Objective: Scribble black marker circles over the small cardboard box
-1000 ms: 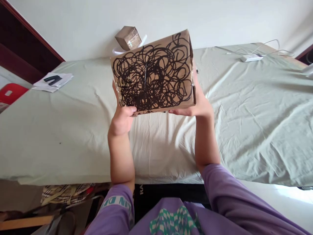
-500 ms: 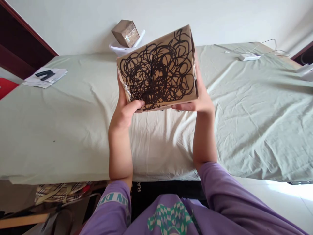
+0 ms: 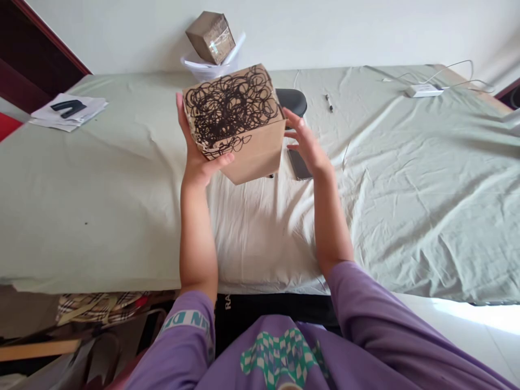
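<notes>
A brown cardboard box [image 3: 255,151], its top face covered in black looping scribbles, is held tilted above the cloth-covered table. My left hand [image 3: 199,162] grips its left side, thumb on the front face and fingers up along the side. At the box's right edge, my right hand [image 3: 306,143] has its fingers apart, the index fingertip at the upper right corner; whether it touches is hard to tell. Behind that hand lie a dark phone-like slab [image 3: 299,164] and a black rounded case [image 3: 293,101], both partly hidden.
A smaller cardboard box [image 3: 211,38] sits in a clear plastic tub [image 3: 199,69] by the wall. A marker pen [image 3: 329,103] lies on the pale green cloth [image 3: 406,216]. At left, a black stapler-like object [image 3: 68,108] rests on papers [image 3: 87,115]; a white power strip [image 3: 424,90] is at right.
The box has moved left and tilted, so its plain front face now shows. My right hand has loosened from its right side, fingers spreading. The case, slab and pen have come into view.
</notes>
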`<action>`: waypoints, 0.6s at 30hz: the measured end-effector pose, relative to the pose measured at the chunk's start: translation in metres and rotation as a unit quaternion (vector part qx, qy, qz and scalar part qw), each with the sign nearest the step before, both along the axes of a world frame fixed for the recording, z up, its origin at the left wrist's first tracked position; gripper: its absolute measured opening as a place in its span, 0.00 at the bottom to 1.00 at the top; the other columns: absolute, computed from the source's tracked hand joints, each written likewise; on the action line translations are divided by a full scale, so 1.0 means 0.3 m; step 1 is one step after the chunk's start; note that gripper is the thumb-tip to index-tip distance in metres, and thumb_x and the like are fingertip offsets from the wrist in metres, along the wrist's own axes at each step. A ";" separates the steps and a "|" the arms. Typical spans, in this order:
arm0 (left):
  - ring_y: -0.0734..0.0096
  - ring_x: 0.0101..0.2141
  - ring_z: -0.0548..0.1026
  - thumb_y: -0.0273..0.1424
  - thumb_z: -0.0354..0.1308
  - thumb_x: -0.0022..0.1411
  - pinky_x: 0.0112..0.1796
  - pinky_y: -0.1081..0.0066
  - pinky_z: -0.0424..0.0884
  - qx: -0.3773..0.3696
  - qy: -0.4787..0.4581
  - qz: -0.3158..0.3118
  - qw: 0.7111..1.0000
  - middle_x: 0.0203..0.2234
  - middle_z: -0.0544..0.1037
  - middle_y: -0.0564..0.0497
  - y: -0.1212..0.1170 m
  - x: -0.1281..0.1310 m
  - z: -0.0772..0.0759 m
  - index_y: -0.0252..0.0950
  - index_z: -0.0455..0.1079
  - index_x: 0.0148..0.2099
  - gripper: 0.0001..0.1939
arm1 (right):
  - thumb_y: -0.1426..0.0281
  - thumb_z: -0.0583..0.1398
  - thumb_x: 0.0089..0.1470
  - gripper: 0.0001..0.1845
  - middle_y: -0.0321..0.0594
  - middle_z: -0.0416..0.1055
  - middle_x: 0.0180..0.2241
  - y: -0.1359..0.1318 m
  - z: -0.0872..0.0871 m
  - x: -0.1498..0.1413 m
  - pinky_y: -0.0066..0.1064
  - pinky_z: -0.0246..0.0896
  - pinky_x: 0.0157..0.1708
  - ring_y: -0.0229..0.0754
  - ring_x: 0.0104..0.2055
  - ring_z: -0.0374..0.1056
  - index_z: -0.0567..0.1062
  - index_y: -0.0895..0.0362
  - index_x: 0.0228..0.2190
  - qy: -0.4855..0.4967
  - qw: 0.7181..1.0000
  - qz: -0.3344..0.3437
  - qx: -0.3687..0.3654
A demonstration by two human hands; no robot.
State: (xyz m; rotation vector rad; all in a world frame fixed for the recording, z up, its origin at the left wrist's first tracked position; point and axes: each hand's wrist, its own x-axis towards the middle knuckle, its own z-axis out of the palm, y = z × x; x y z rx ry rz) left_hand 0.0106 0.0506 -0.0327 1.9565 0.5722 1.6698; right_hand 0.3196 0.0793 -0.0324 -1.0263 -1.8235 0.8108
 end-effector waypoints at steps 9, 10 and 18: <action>0.48 0.82 0.39 0.55 0.81 0.51 0.80 0.51 0.42 -0.160 0.100 0.035 0.982 0.84 0.33 0.49 -0.032 -0.082 -0.056 0.51 0.27 0.82 0.77 | 0.65 0.64 0.65 0.29 0.70 0.77 0.61 0.006 -0.231 -0.227 0.58 0.68 0.64 0.72 0.65 0.73 0.74 0.66 0.62 -0.313 0.924 -0.154 -0.159; 0.47 0.82 0.39 0.55 0.82 0.51 0.80 0.50 0.43 -0.176 0.111 0.035 0.978 0.84 0.32 0.48 -0.032 -0.084 -0.062 0.51 0.27 0.82 0.78 | 0.67 0.62 0.66 0.27 0.71 0.76 0.62 0.002 -0.246 -0.243 0.60 0.66 0.65 0.73 0.67 0.71 0.73 0.67 0.62 -0.316 0.923 -0.159 -0.150; 0.47 0.82 0.40 0.53 0.82 0.52 0.80 0.50 0.46 -0.192 0.109 0.007 0.975 0.84 0.31 0.44 -0.014 -0.103 -0.097 0.51 0.25 0.82 0.78 | 0.74 0.57 0.65 0.22 0.47 0.82 0.43 0.077 -0.250 -0.168 0.43 0.73 0.54 0.52 0.47 0.78 0.74 0.56 0.58 -0.195 0.963 -0.172 -0.071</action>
